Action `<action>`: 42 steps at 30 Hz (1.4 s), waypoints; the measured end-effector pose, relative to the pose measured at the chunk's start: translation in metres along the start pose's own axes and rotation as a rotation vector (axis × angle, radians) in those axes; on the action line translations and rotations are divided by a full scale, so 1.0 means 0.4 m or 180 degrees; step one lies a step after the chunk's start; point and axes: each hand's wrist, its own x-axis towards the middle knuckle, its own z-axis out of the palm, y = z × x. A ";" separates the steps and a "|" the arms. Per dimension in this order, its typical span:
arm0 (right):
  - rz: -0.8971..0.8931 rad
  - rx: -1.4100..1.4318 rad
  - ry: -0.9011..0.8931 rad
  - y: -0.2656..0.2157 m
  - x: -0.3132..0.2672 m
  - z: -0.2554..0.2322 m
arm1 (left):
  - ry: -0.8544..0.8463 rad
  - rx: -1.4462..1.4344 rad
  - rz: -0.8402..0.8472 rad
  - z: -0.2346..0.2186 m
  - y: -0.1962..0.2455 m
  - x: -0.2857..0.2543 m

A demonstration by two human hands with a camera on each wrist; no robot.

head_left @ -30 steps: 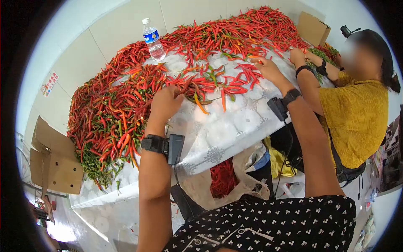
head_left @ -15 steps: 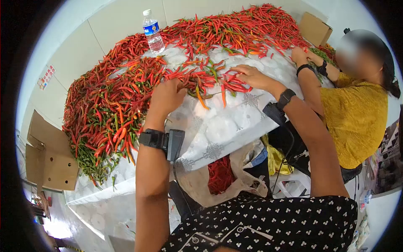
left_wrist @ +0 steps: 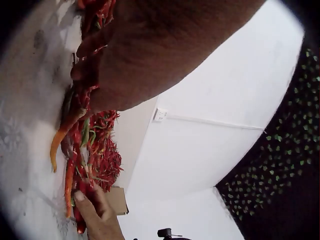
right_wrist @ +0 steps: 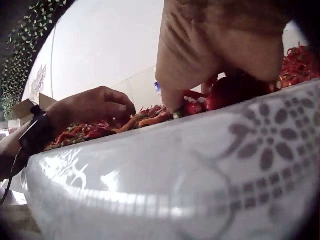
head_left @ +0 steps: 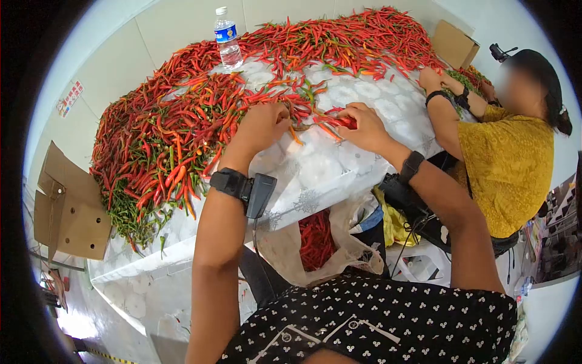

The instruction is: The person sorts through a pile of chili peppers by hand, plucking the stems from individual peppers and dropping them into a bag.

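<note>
Red chili peppers (head_left: 303,112), a few orange or green, lie loosely on the table between the hands. My right hand (head_left: 364,127) curls its fingers and thumb round several red chili peppers (right_wrist: 235,92), low over the tabletop. My left hand (head_left: 260,124) has bent fingers at the near edge of the large chili heap (head_left: 176,127). In the left wrist view an orange chili pepper (left_wrist: 60,142) sticks out beside the left hand's shaded fingers. I cannot tell whether these fingers grip a pepper.
A water bottle (head_left: 228,42) stands at the back. Cardboard boxes (head_left: 73,212) flank the table, whose pale patterned cover (head_left: 327,167) shows at the front. A bag of red chilies (head_left: 316,242) sits below the edge. Another person (head_left: 503,158) works at the right.
My right hand has moved left and toward me, from the loose peppers' far right side onto several red ones, closing round them. The left hand has shifted slightly right along the heap's edge.
</note>
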 end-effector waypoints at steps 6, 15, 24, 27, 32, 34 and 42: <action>-0.0120 -0.0023 0.0692 -0.050 -0.060 0.026 | 0.0085 -0.0623 0.0620 0.029 0.030 0.003; -0.0121 0.0149 0.0804 -0.123 -0.104 0.029 | -0.0244 0.0312 0.0997 0.056 0.049 0.016; -0.0132 0.0571 0.0478 -0.183 -0.130 0.024 | -0.0664 0.0472 0.0610 -0.023 0.005 -0.031; -0.0189 0.0673 0.0346 -0.207 -0.146 0.025 | -0.0607 0.0017 0.0467 -0.058 -0.016 -0.054; -0.0434 0.0829 0.0295 -0.254 -0.185 0.024 | -0.0326 -0.0426 -0.0066 -0.081 -0.072 -0.074; -0.0574 0.0884 0.0240 -0.267 -0.204 0.028 | 0.0061 -0.0673 -0.0253 -0.081 -0.085 -0.076; -0.1056 0.1137 -0.0126 -0.283 -0.293 -0.009 | -0.0058 -0.1393 -0.0270 -0.081 -0.057 -0.059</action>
